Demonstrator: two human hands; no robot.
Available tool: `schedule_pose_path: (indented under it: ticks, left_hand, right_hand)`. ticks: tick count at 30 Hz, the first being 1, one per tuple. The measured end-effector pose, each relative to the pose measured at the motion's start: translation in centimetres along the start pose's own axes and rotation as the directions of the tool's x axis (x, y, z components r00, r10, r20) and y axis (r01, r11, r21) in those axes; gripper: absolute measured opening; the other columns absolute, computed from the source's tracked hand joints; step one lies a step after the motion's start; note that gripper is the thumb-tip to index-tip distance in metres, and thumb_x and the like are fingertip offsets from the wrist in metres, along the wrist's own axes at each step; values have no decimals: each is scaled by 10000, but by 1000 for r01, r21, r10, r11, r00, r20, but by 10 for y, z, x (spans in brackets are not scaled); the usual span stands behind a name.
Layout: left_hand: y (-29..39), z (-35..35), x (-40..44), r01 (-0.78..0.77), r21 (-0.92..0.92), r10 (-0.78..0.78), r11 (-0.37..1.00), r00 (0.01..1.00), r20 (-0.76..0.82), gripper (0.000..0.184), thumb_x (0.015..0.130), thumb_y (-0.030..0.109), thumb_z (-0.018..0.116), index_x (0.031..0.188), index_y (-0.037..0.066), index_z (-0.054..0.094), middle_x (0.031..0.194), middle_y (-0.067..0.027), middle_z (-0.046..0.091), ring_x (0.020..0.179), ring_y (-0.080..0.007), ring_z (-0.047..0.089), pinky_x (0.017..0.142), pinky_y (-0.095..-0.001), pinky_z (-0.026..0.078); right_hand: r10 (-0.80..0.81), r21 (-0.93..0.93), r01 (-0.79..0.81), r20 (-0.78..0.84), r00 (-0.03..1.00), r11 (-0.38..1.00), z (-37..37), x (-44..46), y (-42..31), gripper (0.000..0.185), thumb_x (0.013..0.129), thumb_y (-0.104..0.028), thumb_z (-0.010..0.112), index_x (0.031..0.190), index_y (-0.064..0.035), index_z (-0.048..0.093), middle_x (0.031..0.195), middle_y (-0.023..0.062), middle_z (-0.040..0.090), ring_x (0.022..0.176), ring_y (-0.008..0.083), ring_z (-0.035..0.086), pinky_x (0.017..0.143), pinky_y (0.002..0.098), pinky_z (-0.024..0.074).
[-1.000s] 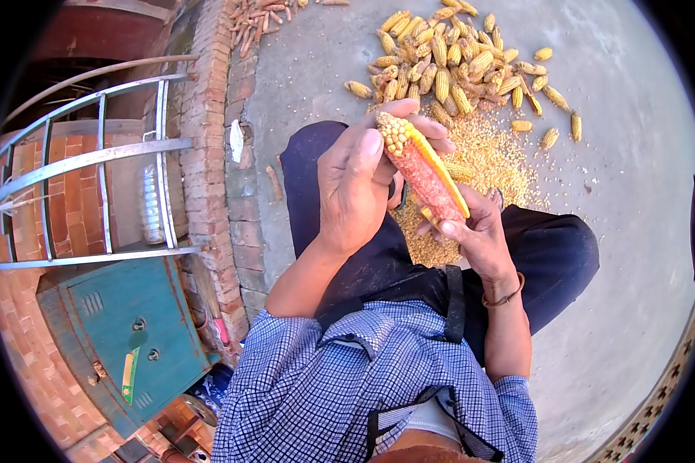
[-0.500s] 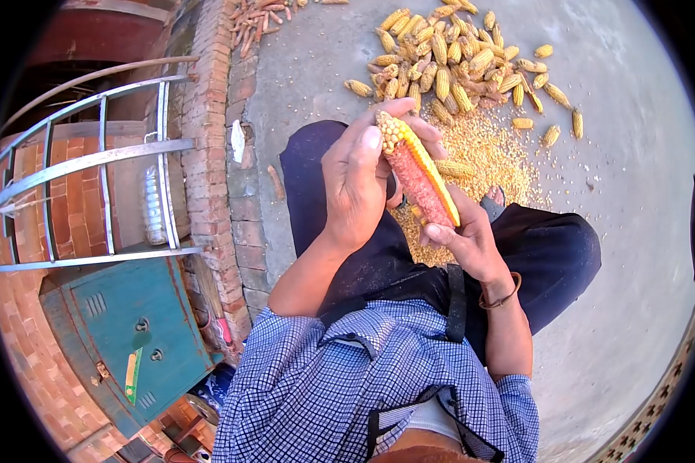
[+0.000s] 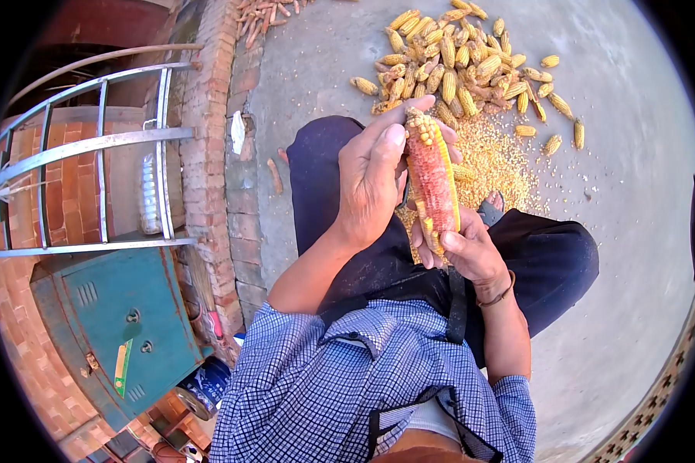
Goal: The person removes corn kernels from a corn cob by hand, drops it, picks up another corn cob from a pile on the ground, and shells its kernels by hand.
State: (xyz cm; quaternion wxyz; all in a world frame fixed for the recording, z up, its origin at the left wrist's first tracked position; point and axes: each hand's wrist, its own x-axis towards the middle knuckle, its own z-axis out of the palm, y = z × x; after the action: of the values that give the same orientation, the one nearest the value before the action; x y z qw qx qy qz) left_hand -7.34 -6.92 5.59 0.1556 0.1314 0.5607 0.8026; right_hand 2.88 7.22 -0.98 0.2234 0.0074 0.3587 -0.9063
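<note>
A partly shelled corn cob is held between my two hands above my lap, its reddish core bare along the upper side. Yellow kernels still line its right edge and cluster at both ends. My left hand wraps the far end, thumb beside the kernels at the tip. Around the near end closes my right hand, its thumb resting on the cob. Loose corn kernels lie spread on the ground beyond, between my legs and a heap of corn cobs.
At left stand a metal ladder-like frame and a teal metal cabinet. A low brick edging runs beside the concrete ground. Bare reddish cobs lie at the top left, and a blue can stands near the cabinet.
The corn cob has turned in my hands and stands more upright in view, showing more of its bare core. My right hand has shifted slightly down toward me.
</note>
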Motion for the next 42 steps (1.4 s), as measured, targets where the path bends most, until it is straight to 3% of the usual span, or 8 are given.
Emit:
schedule_pose_path:
  ticks: [7, 10, 13, 22, 31, 34, 37, 42]
  left_hand:
    - [2, -5, 4, -29, 33, 28, 999, 999, 39, 425, 1055, 234, 374, 1305, -88, 495, 999, -165, 674, 884, -198, 676, 776, -311, 558]
    - [3, -6, 4, 13, 37, -14, 999, 1000, 20, 473, 1032, 287, 382, 1304, -86, 482, 1015, -243, 657, 909, -330, 673, 847, -443, 548]
    - [2, -4, 2, 38, -3, -38, 999, 999, -2, 476, 1029, 286, 388, 1319, -82, 473, 1026, -243, 657, 926, -338, 675, 860, -448, 546]
    - [2, -6, 3, -16, 126, 5, 992, 996, 89, 627, 961, 312, 509, 1425, -83, 359, 1094, -259, 633, 956, -355, 669, 866, -469, 553]
    - [-3, -10, 0, -19, -12, 20, 1000, 994, 106, 715, 923, 334, 565, 1465, -54, 309, 1135, -277, 606, 984, -366, 654, 844, -518, 572]
    - [-3, -10, 0, -17, -111, 35, 994, 986, 162, 568, 997, 176, 343, 1495, -73, 231, 1171, -237, 603, 1021, -290, 655, 900, -390, 538]
    - [-7, -14, 3, 2, -132, 21, 991, 984, 179, 567, 994, 173, 310, 1501, -66, 223, 1215, -256, 583, 1053, -310, 647, 908, -399, 537]
    - [-14, -7, 9, -21, -153, 29, 988, 998, 53, 655, 950, 293, 467, 1494, -13, 268, 1327, -280, 514, 1183, -384, 566, 994, -487, 482]
  right_hand:
    - [2, -11, -2, -1, 1000, 1000, -3, 0, 2, 588, 838, -366, 692, 1263, 16, 557, 971, 68, 647, 738, 141, 614, 642, 243, 458]
    - [-1, 1, 1, -33, 999, 1000, 0, -1, 0, 578, 841, -355, 692, 1260, 19, 557, 968, 71, 645, 742, 146, 618, 646, 245, 461]
    - [-107, -2, 107, -59, 993, 994, 2, 1, 5, 502, 871, -354, 702, 1161, 29, 556, 944, 141, 650, 634, 154, 633, 508, 230, 441]
    - [-167, -121, 154, -101, 981, 981, 1, 1, 3, 458, 875, -305, 716, 1166, 10, 556, 937, 114, 663, 638, 138, 637, 524, 227, 451]
    - [-131, -272, 96, -112, 985, 957, 4, -3, -5, 365, 886, -177, 704, 1183, -2, 584, 958, 33, 625, 754, 88, 615, 602, 209, 465]
    - [-130, -256, 91, -141, 981, 962, 6, -4, -6, 358, 891, -129, 694, 1201, 8, 577, 971, 35, 622, 756, 87, 613, 602, 211, 471]
    - [-167, -290, 116, -157, 973, 950, 7, -3, -6, 410, 890, -100, 691, 1255, 20, 547, 1017, 47, 619, 762, 85, 612, 640, 220, 491]
    - [-327, -449, 154, -338, 883, 880, 11, -1, 7, 512, 862, -78, 714, 1312, 41, 503, 1088, 64, 619, 920, 159, 630, 828, 304, 509]
